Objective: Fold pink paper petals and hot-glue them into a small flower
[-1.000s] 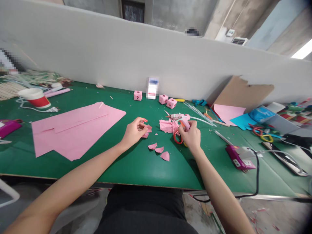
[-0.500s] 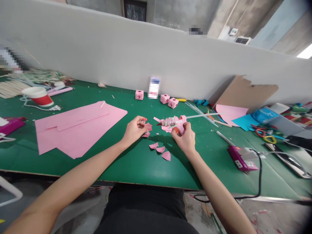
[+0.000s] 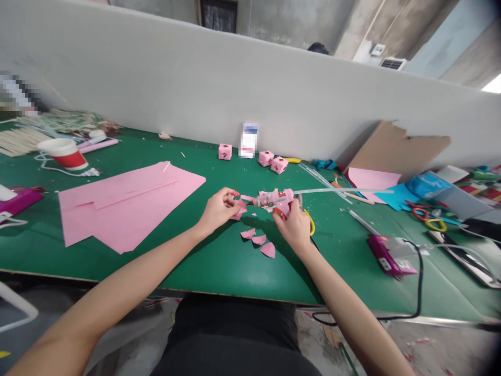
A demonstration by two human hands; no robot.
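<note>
Head view: my right grip (image 3: 296, 225) is wrapped round the handle of the pink glue gun (image 3: 274, 199), nozzle pointing left. Clear glue stick (image 3: 340, 191) sticks out of its rear, off to the right. Left grip (image 3: 219, 211) is narrow, pinching a small pink paper piece (image 3: 239, 211); nozzle right beside it, can't tell if touching. Both sit over the middle of the green bench (image 3: 219, 274). Three loose pink scraps (image 3: 268, 250) lie nearer me, between my forearms. Yellow scissor handle (image 3: 312, 223) shows just right of my right grip. Three pink paper cubes (image 3: 225, 152) stand at the back, by the partition (image 3: 176, 89). Large pink paper (image 3: 125, 214) flat on the left, paper cup (image 3: 70, 160) beyond it.
</note>
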